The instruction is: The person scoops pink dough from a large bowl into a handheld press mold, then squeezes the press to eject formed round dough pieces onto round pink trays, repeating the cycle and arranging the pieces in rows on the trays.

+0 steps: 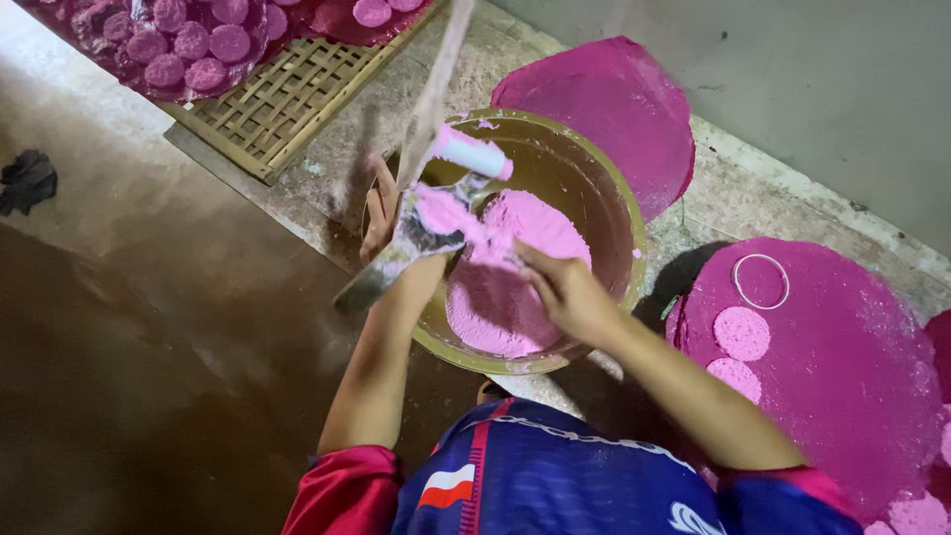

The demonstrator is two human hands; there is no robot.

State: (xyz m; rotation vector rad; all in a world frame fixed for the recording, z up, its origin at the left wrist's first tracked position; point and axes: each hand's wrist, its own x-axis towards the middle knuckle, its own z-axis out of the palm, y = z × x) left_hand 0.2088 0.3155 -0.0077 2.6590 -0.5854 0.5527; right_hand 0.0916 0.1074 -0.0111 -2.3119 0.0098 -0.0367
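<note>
We hold the metal scoop (401, 253) in our left hand (381, 213) over the bowl (614, 213) rim's left side; right hand (565, 292), fingers curled, presses pink powder (505, 287) w/in bowl, just right of scoop.

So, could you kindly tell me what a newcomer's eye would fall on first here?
First, the vivid pink powder heaped in the brown bowl at centre, where the right hand presses in and the left hand holds a metal scoop coated with it. Pink discs and a ring lie on the pink mat at right.
</note>
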